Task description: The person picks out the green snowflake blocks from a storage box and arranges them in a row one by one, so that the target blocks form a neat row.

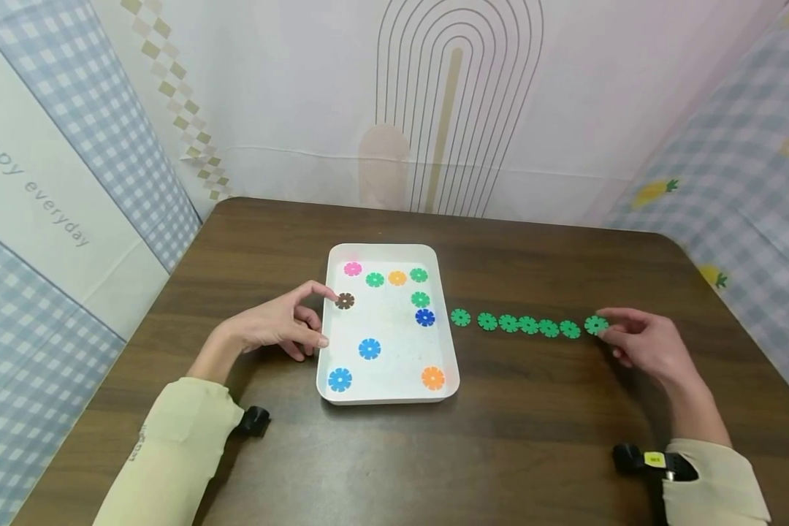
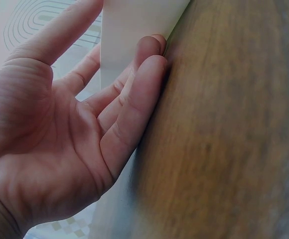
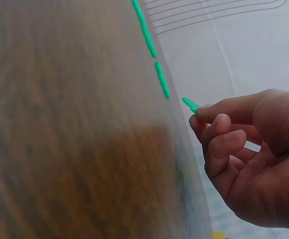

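Note:
A shallow white tray (image 1: 394,329) holds several flower-shaped plastic discs of different colours. My left hand (image 1: 283,321) holds the tray's left side. Its thumb lies at the rim, the index fingertip reaches over beside a brown disc (image 1: 345,301), and the other fingers bend against the outer wall (image 2: 129,45). Right of the tray, several green discs (image 1: 528,325) lie in a row on the table. At the row's right end my right hand (image 1: 647,347) pinches a green disc (image 1: 595,325) between thumb and index finger; the right wrist view shows this disc (image 3: 190,104) edge-on, apart from the row.
The brown wooden table (image 1: 526,438) extends around the tray, with patterned curtains (image 1: 289,95) hanging behind it and at both sides. Inside the tray lie blue discs (image 1: 370,349), an orange disc (image 1: 433,378) and a pink disc (image 1: 352,269).

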The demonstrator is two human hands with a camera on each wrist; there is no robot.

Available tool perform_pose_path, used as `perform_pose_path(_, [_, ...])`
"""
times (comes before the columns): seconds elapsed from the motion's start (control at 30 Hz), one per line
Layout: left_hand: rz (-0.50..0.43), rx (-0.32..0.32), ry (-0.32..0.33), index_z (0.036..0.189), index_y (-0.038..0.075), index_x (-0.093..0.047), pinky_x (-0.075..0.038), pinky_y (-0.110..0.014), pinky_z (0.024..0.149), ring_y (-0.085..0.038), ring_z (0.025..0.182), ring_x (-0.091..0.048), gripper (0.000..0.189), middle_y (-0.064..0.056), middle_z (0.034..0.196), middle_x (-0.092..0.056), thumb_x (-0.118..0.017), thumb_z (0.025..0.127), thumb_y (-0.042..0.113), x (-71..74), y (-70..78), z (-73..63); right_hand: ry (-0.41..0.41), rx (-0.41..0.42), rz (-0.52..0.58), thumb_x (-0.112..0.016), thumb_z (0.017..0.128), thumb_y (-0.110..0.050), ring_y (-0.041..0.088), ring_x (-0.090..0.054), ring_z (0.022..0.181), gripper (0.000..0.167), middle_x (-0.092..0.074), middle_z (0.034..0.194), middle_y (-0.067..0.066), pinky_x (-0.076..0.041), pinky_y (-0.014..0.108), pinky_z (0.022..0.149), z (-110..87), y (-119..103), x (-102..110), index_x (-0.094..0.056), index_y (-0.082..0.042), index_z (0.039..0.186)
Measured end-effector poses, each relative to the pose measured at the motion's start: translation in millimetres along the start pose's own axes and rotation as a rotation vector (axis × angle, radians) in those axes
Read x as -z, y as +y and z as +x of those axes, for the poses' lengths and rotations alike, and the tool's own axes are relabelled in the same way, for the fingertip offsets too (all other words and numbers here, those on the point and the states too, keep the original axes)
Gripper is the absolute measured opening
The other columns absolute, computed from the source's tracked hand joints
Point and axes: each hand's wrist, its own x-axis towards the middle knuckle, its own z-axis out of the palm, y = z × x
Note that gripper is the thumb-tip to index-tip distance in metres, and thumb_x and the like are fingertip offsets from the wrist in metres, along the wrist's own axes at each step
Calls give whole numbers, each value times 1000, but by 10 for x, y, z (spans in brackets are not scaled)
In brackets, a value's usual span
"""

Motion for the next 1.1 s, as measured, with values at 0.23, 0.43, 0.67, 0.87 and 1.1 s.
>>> perform_pose_path(0.23, [0,-2,1,152,18,-35,-63,-43,72,-29,82,-71,79,-9,94,-62,-84,91,14,-2,-6,7,-44,-4,-54,-60,107,-12,13,-56,63,42,-60,81,4,-53,33,56,-1,31,1,-55,6,144])
perform_pose_path(0.43, [4,-10,-2,152,17,-34,-63,-43,72,-29,82,-71,79,-9,94,-62,-84,91,15,-7,-2,0,-35,3,-66,-62,106,-11,12,-56,62,42,-62,84,4,-52,32,56,13,60,-8,-56,7,144])
perform_pose_path(0.67, [8,-6,-1,153,18,-34,-63,-43,72,-29,82,-71,81,-10,95,-62,-86,90,17,0,0,0,-16,-19,-75,-62,106,-12,12,-56,63,41,-61,83,3,-52,32,55,26,91,-22,-57,7,142])
perform_pose_path(0.87, [6,-5,-1,152,17,-34,-63,-43,72,-29,82,-71,81,-9,95,-62,-85,90,16,-7,0,5,-8,-45,-79,-60,106,-14,13,-57,65,42,-61,86,6,-53,33,56,27,99,-38,-57,5,143])
perform_pose_path(1.1, [4,-9,0,152,17,-35,-63,-43,71,-28,82,-71,80,-9,94,-62,-85,90,16,-8,3,4,1,-50,-100,-62,105,-11,14,-57,66,41,-61,90,7,-53,33,57,29,107,-44,-58,5,142])
